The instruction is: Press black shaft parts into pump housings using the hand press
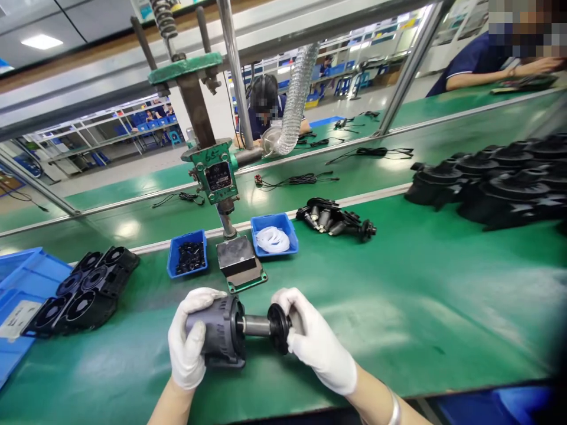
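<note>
My left hand, in a white glove, is wrapped round a dark grey cylindrical plastic housing lying on its side above the green bench. My right hand, also gloved, pinches the rim of a black round flange. From that flange a silver cylinder, which looks like a small motor, points left into the housing's open end. How far it reaches inside is hidden. Just behind the hands stands the metal base block of a green hand press.
Blue bins hold small black parts and white rings. Silver motors with black flanges lie behind. Black fan-like frames sit left beside blue crates; black housings stand right. A co-worker sits across the bench.
</note>
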Available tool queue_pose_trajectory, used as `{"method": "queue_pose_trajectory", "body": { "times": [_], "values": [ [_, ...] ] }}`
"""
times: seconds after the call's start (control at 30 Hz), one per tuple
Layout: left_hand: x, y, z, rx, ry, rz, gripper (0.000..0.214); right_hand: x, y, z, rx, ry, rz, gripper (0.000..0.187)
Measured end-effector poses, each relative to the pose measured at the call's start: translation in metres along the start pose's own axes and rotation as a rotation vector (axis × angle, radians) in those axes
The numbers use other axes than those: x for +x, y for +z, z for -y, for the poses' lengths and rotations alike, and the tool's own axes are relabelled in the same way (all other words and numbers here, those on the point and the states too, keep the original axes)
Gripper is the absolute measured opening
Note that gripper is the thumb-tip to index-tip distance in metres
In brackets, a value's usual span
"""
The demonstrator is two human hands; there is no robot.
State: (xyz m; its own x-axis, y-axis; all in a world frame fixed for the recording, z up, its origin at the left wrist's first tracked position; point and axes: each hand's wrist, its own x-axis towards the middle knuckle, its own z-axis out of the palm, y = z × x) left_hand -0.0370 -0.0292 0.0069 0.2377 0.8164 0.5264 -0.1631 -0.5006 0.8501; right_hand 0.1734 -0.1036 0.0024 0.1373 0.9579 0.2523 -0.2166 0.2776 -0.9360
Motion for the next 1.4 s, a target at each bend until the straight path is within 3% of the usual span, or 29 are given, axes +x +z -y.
{"method": "queue_pose_trajectory", "body": {
  "times": [0.23,0.33,0.63,0.97,1.07,1.13,1.23,1.3,1.4],
  "values": [
    [0.001,0.003,-0.004,0.179,0.150,0.274,0.028,0.000,0.010,0.006,-0.334,-0.105,0.012,0.030],
    [0.000,0.007,-0.002,0.204,0.170,0.326,0.029,-0.001,0.018,0.009,-0.379,-0.124,0.012,0.032],
    [0.002,0.012,-0.006,0.228,0.292,0.293,0.028,0.000,0.025,0.027,-0.480,-0.176,-0.012,0.033],
    [-0.004,0.022,-0.010,0.249,0.343,0.216,0.030,0.007,0.021,0.035,-0.547,-0.185,0.093,0.033],
    [-0.002,0.028,-0.010,0.188,0.180,0.115,0.022,0.010,0.025,0.041,-0.626,-0.185,0.071,0.032],
    [0.004,0.037,-0.007,0.103,-0.106,0.056,0.018,0.011,0.030,0.047,-0.666,-0.168,0.041,0.036],
    [0.012,0.055,0.007,-0.030,-0.481,0.057,0.031,0.010,0.031,0.048,-0.740,-0.066,0.040,0.056],
    [0.016,0.064,0.022,-0.089,-0.588,0.063,0.039,0.008,0.025,0.041,-0.838,0.023,0.035,0.058],
    [0.018,0.065,0.042,-0.090,-0.635,0.035,0.040,0.006,0.016,0.024,-1.001,0.074,0.046,0.052]
  ]
}}
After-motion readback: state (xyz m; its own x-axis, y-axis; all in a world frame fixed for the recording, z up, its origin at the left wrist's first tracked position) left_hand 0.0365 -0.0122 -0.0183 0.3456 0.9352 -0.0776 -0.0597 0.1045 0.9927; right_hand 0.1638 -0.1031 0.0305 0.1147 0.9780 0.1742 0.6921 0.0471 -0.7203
